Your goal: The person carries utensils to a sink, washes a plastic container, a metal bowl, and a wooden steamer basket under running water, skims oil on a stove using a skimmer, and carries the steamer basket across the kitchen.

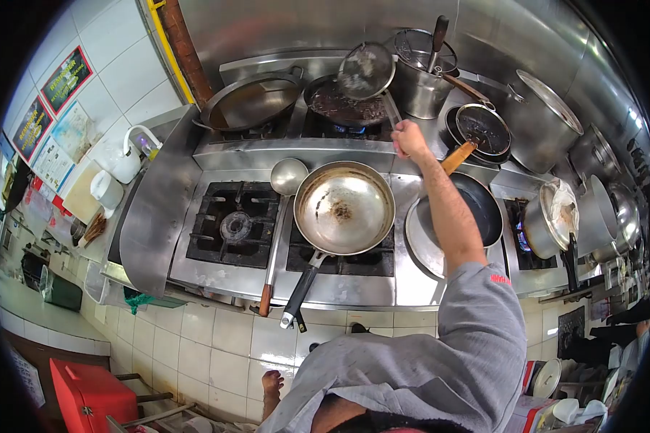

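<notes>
My right hand (409, 140) is closed round the handle of a round mesh strainer (367, 70). The strainer hangs tilted over a wok (332, 105) of dark, bubbling liquid on the back burner, where a blue flame shows. Low in the view, by my body, my left hand (272, 382) has its fingers curled, and no object shows in it. Between my hands, a steel frying pan (345, 208) with a black handle sits on the front burner; its inside has brown marks. A long-handled ladle (289, 177) lies to its left.
A large wok (251, 105) stands at the back left. Behind my right arm are a steel pot (421, 90), small strainers over pans, a dark pan (477, 209) and a tall pot (538, 119). Another pot (549, 220) stands by a lit burner at right. A red bin (94, 397) is at lower left.
</notes>
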The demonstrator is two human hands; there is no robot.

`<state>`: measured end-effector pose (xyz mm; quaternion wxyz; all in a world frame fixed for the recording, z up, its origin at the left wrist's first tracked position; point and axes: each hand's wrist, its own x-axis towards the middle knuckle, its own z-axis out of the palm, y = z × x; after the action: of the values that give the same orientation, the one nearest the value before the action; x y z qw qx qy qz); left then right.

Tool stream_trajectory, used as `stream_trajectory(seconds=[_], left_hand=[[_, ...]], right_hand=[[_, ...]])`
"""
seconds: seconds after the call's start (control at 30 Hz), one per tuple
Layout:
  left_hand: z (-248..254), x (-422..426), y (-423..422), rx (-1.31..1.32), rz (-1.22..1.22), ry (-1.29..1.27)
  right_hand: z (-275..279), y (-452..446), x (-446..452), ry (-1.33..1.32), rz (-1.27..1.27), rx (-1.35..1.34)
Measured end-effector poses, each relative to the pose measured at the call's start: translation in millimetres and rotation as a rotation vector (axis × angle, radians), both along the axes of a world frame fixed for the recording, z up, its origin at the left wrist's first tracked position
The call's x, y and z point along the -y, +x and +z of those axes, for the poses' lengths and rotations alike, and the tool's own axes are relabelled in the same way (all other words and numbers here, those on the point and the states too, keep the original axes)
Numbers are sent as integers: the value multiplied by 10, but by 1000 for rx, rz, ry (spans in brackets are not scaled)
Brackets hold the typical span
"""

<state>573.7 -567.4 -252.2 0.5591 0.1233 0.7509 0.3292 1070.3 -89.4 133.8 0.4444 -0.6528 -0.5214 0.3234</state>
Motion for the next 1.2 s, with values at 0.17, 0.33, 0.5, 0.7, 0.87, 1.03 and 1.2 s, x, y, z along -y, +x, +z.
stream_trajectory(seconds=[0.17, 0.33, 0.5, 0.7, 0.87, 1.03, 1.2], left_hand=[[88, 79, 22, -51, -63, -12], [246, 36, 93, -141, -157, 2], [117, -44, 52, -73, -126, 28], [36, -96, 47, -29, -46, 15], [77, -55, 70, 1, -23, 52], [197, 0, 101, -89, -151, 36], [255, 9, 116, -114, -179, -5]], right_hand=[[163, 393, -132, 32, -148, 902], [52, 620, -227, -80, -27, 878], [53, 612, -315, -188, 116, 235], [211, 401, -229, -334, 200, -111], [191, 352, -219, -381, 320, -297], [97, 244, -97, -369, 357, -503], [30, 60, 74, -312, 324, -642]])
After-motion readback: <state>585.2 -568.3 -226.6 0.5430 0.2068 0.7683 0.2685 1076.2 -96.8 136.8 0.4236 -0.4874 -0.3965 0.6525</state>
